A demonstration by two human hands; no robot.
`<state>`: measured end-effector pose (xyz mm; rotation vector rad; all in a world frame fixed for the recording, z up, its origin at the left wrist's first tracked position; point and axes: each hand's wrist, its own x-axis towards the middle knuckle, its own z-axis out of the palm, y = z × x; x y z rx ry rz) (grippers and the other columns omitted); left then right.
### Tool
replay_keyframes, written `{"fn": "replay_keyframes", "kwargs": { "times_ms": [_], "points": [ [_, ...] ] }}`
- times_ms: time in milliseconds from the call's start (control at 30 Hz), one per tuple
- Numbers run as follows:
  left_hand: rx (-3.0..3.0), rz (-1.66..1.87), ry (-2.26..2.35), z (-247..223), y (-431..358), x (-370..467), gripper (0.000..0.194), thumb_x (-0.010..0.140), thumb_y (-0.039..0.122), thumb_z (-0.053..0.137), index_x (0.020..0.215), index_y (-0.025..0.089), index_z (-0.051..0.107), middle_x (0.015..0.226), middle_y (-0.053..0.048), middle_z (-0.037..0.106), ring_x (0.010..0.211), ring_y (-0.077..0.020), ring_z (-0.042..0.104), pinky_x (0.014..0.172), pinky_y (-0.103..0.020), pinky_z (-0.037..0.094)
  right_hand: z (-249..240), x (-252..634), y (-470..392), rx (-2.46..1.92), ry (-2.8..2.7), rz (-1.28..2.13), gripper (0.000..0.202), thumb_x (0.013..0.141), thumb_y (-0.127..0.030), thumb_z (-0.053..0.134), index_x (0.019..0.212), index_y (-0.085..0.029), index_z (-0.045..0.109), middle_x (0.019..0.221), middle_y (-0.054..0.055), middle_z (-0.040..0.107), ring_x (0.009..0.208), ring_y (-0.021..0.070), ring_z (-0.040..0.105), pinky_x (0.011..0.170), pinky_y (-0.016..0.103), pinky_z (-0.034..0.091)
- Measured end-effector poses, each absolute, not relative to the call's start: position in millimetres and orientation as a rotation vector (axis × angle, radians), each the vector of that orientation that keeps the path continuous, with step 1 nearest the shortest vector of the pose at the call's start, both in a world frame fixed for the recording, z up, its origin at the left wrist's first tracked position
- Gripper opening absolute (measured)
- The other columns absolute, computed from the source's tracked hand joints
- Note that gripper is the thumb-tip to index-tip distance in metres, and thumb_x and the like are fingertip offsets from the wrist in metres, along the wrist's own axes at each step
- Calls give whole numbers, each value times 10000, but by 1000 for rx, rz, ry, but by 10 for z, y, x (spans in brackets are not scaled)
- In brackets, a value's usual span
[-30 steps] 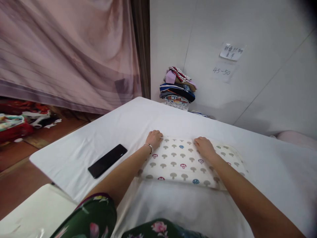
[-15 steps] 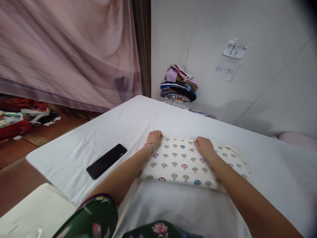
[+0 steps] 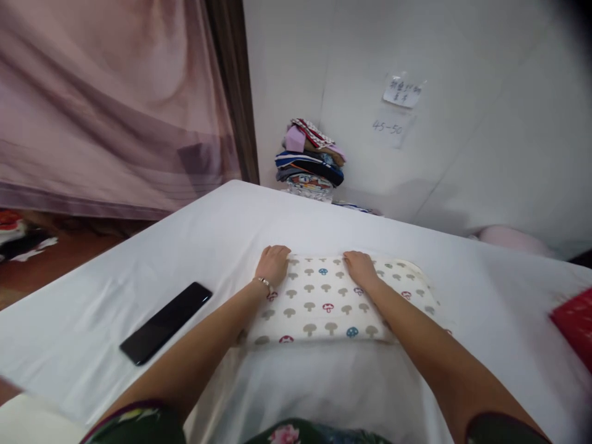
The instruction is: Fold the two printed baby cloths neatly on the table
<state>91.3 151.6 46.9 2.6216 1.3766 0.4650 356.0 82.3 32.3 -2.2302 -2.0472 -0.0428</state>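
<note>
A cream cloth with a mushroom print (image 3: 319, 302) lies folded flat in a wide shape on the white-covered table (image 3: 194, 228). My left hand (image 3: 272, 265) is closed at its far left corner, fingers curled over the edge. Along the same far edge, right of the middle, my right hand (image 3: 361, 268) rests with its fingers bent on the fabric. Both forearms reach over the cloth and hide parts of its left and right sides.
A black phone (image 3: 165, 322) lies left of my left forearm. Folded clothes (image 3: 311, 161) are stacked beyond the table against the wall. Something red (image 3: 576, 324) sits at the right edge. A pink curtain (image 3: 106, 111) hangs at the back left.
The view has turned to the right, so the phone, cloth and clothes stack appear further left and the red thing has come into view. Both hands keep about the same places on the cloth.
</note>
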Motion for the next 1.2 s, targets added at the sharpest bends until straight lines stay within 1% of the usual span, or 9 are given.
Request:
{"fn": "replay_keyframes", "kwargs": {
  "times_ms": [133,200,267,367,500,667,800,1033,1200],
  "points": [
    [2800,357,981,404,1285,1071,453,850,420,420,1265,245,471,1394,-49,405,1317,-220,285,1103,-400,134,367,3539,835,-2240,-2044,-35,302,908,-190,317,1063,-186,576,1072,82,618,1008,204,521,874,332,314],
    [2777,246,1031,319,1259,1128,569,823,531,411,1322,258,409,1438,-42,331,1345,-242,224,1105,-442,107,394,3517,800,-2244,-2030,-52,310,913,-205,312,1103,-191,556,1135,80,595,1075,199,489,929,348,287],
    [2736,167,1145,240,1290,1160,641,812,581,378,1364,256,350,1461,-41,276,1357,-255,181,1102,-470,94,406,3489,725,-2186,-2037,-67,344,919,-243,305,1198,-188,498,1274,86,510,1205,203,388,1005,383,216],
    [2738,135,1187,183,1351,1177,668,818,598,327,1388,251,306,1472,-32,234,1367,-255,143,1101,-484,73,384,3459,587,-1973,-2182,51,457,917,-371,310,1333,-192,369,1431,77,327,1331,210,196,1067,420,116],
    [2748,102,1200,199,1352,1178,687,816,610,302,1395,241,293,1476,-26,214,1369,-256,128,1100,-492,65,359,3462,525,-1852,-2345,321,595,894,-536,278,1398,-220,274,1487,48,191,1361,220,117,1086,438,72],
    [2766,82,1203,207,1336,1172,696,824,610,273,1403,224,273,1481,-24,188,1372,-252,114,1097,-504,52,424,3548,544,-1871,-2329,327,641,884,-583,237,1407,-213,257,1493,61,158,1368,219,89,1088,450,59],
    [2768,59,1206,200,1344,1174,719,822,624,247,1410,210,251,1487,-18,159,1375,-248,94,1099,-503,47,401,3903,433,-2099,-2162,219,675,879,-603,185,1409,-192,254,1495,68,143,1372,222,57,1087,454,6],
    [2778,59,1211,202,1339,1183,712,823,621,243,1410,219,253,1486,-16,173,1375,-248,97,1102,-498,38,350,4314,424,-2315,-1991,354,709,861,-624,181,1425,-195,205,1500,53,110,1373,216,52,1091,425,32],
    [2785,63,1190,197,1346,1181,743,821,641,216,1411,190,248,1488,-36,173,1374,-262,93,1098,-508,49,366,4473,219,-2408,-1912,146,679,873,-592,170,1415,-190,238,1502,46,108,1374,208,28,1091,436,12]
  ]
}}
